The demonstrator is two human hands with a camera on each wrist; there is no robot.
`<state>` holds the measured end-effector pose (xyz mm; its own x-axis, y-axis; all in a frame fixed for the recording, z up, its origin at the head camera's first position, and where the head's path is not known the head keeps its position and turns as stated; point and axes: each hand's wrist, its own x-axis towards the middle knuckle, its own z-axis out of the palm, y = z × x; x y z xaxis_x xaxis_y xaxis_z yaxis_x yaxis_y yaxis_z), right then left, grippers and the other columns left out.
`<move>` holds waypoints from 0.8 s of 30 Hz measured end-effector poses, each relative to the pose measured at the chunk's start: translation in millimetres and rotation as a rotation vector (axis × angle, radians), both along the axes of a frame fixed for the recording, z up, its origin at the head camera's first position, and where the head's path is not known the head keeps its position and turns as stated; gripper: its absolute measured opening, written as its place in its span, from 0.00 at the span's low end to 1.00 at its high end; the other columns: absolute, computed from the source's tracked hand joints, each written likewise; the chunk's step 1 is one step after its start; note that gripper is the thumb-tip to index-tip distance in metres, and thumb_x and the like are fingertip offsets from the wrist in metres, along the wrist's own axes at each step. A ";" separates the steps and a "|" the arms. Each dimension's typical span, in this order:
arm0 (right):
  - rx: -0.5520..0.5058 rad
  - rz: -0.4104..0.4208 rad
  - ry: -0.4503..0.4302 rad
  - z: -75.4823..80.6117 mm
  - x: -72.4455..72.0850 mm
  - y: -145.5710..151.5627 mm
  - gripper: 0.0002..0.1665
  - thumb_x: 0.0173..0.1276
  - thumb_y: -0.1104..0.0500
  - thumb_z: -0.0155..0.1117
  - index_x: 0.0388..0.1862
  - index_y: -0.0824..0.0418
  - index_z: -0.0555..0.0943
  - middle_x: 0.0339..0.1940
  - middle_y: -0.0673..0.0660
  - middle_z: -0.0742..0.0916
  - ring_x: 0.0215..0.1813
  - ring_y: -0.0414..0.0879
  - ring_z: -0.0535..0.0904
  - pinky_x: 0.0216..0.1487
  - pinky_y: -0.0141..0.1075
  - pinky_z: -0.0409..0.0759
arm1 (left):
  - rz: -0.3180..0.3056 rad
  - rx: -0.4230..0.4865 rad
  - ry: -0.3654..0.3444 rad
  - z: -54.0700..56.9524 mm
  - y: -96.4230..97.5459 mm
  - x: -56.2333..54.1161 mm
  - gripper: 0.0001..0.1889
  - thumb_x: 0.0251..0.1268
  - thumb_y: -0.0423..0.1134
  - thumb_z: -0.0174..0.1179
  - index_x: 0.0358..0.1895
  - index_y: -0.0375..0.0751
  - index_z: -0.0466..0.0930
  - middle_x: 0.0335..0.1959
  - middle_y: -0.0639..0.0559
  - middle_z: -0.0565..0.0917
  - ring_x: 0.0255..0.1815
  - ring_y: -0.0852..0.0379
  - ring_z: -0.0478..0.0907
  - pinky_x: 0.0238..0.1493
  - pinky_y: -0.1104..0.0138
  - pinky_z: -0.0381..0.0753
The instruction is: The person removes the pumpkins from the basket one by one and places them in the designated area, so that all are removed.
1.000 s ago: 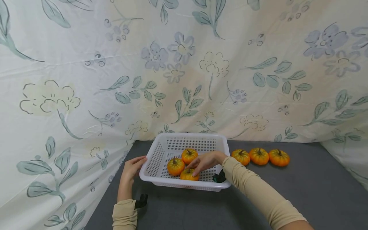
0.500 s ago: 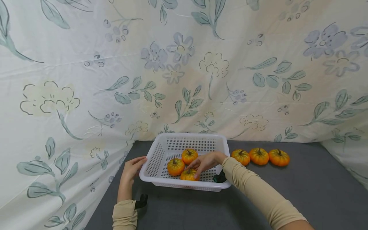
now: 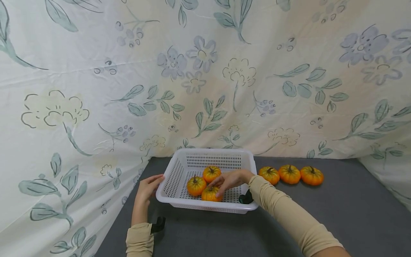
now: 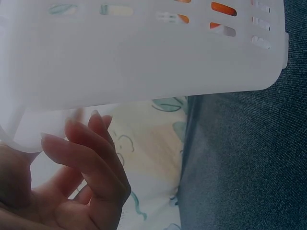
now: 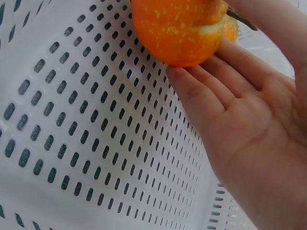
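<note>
A white perforated plastic basket stands on the dark table with three small orange pumpkins inside. My right hand reaches over its right side and grips the front pumpkin between thumb and fingers. Seen from the right wrist, that pumpkin sits against the fingertips, close to the basket floor; whether it touches the floor I cannot tell. Beside it are the left pumpkin and the rear pumpkin. At the basket's left end my left hand holds the rim, fingers curled beneath it in the left wrist view.
To the right of the basket, three more pumpkins stand in a row: a near one, a middle one and an outer one. A floral cloth hangs behind the table. Black wrist mounts sit on both arms.
The front pumpkin has shifted very slightly upward in the head view, still in my right hand's grip. The left hand and basket have stayed in place.
</note>
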<state>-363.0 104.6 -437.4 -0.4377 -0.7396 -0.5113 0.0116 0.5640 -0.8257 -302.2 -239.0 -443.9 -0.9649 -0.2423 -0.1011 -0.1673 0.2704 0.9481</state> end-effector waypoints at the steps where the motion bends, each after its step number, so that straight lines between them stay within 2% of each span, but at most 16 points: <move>1: -0.003 -0.007 0.006 0.0 -0.1 0.0 0.33 0.66 0.59 0.66 0.70 0.51 0.71 0.76 0.55 0.66 0.76 0.48 0.61 0.75 0.46 0.61 | 0.000 0.003 0.001 0.0 -0.2 0.1 0.24 0.65 0.46 0.62 0.59 0.35 0.79 0.47 0.44 0.86 0.33 0.61 0.83 0.33 0.65 0.82; 7: -0.024 -0.042 0.035 0.5 -0.6 1.1 0.33 0.64 0.58 0.68 0.69 0.51 0.73 0.75 0.55 0.68 0.75 0.48 0.64 0.74 0.47 0.63 | 0.001 0.002 0.002 0.5 -0.4 0.0 0.23 0.65 0.46 0.62 0.59 0.35 0.79 0.47 0.44 0.86 0.33 0.61 0.83 0.33 0.66 0.82; 16: -0.052 -0.075 0.074 9.0 2.1 6.3 0.34 0.63 0.59 0.69 0.69 0.52 0.72 0.75 0.56 0.68 0.77 0.51 0.61 0.74 0.48 0.62 | -0.002 0.005 0.008 0.2 0.7 -0.9 0.23 0.66 0.46 0.62 0.59 0.35 0.79 0.47 0.44 0.86 0.32 0.61 0.83 0.32 0.66 0.81; 24: -0.075 -0.099 0.160 20.5 3.1 13.9 0.35 0.62 0.57 0.71 0.69 0.51 0.73 0.75 0.55 0.69 0.77 0.51 0.62 0.74 0.48 0.63 | 0.004 0.005 0.006 -0.5 0.4 0.5 0.23 0.66 0.46 0.62 0.58 0.35 0.79 0.47 0.44 0.86 0.32 0.61 0.83 0.32 0.66 0.81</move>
